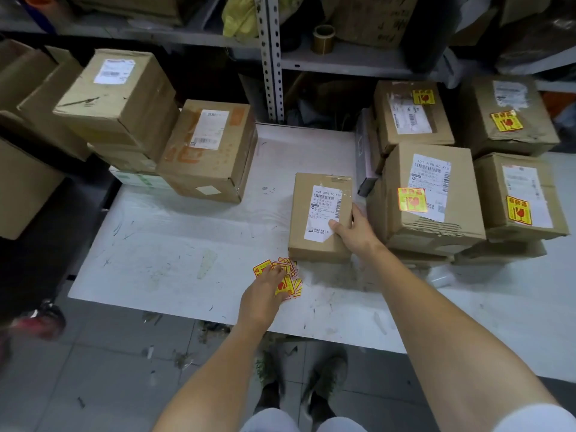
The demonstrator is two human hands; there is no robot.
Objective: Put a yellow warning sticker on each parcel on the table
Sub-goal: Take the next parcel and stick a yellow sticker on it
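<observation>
Fingers (278,271) of left hand (263,294) lie stretched flat on the sticker pile (292,286), touching the top stickers, nothing visibly pinched. Right hand (355,233) grips the small parcel (300,213) at its near right corner: thumb on top over the white label, other fingers wrapped down the right side.

Head view: sticker pile is loose and fanned, yellow with red print, close to the counter (187,232) near edge. Small parcel sits flat mid-counter, just behind the pile, no yellow sticker visible on its top. Stacked along the counter's right edge, four parcels each carry a yellow sticker, nearest one (436,238) just beside the right hand. At the far left corner are two unstickered boxes: one low (215,169), one taller (124,98) on a stack.
</observation>
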